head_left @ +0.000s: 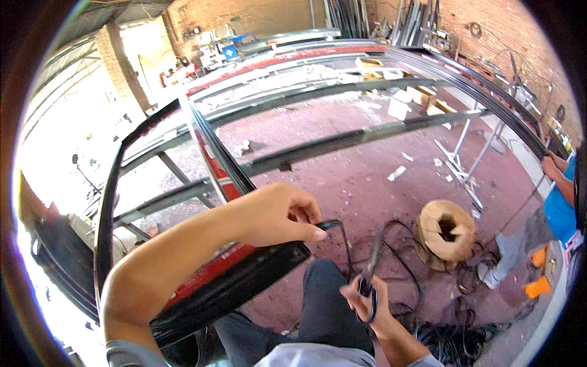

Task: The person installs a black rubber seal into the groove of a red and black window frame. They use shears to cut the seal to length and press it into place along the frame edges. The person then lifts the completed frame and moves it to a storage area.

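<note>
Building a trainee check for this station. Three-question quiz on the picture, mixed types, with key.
1. Multiple choice: what does the left hand pinch?
A) a white paper scrap
B) a black strip
C) an orange box
2. Short answer: which hand holds the scissors?
3. Fill in the blank: the tan, ring-shaped roll rests on the ____, to the right of the scissors in the picture.

Key:
1. B
2. The right hand
3. floor
</note>
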The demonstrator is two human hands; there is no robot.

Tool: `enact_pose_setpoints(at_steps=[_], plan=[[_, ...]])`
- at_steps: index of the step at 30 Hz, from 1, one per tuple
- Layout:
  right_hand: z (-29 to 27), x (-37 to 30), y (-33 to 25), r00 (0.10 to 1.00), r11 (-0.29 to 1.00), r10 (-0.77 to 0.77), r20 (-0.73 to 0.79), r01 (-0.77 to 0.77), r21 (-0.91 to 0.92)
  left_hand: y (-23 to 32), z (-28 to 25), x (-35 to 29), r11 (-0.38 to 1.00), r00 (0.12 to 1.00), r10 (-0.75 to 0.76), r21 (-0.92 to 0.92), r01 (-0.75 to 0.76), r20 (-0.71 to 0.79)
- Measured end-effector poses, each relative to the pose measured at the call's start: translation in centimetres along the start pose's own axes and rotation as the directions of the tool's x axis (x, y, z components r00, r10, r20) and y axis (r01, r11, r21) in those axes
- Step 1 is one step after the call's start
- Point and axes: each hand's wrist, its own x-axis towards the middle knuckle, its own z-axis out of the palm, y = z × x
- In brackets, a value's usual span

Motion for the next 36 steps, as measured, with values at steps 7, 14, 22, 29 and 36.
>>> enact_pose_setpoints(at_steps=[7,14,22,29,36], plan=[[-0.8,0.2,0.5,0.930,0.987,-0.078,-0.359,0.123,0.104,6.4,6.9,-5.9,0.998,0.995,-0.020,-0.054,0.015,-0.093],[-1.0,-1.6,1.9,0.962,0.915,0.060,-0.266,0.054,0.401,2.6,17.2,-9.0,0.999,0.972,-0.043,-0.038,0.036,-0.229],[-1.0,1.4,2.9,0.979,0.826,0.157,-0.128,-0.059,0.560,-2.8,21.6,-9.3,0.967,0.808,0.102,0.249,0.056,-0.580],[-0.3,9.1,6.0,0.954,0.834,0.232,-0.190,-0.094,0.544,-1.6,18.4,-12.0,0.765,0.584,0.473,0.637,0.099,-0.660],[-0.1,7.3,10.4,0.938,0.819,0.313,-0.151,-0.187,0.542,-1.4,16.2,-14.2,0.653,0.693,0.280,0.660,0.370,-0.665]])
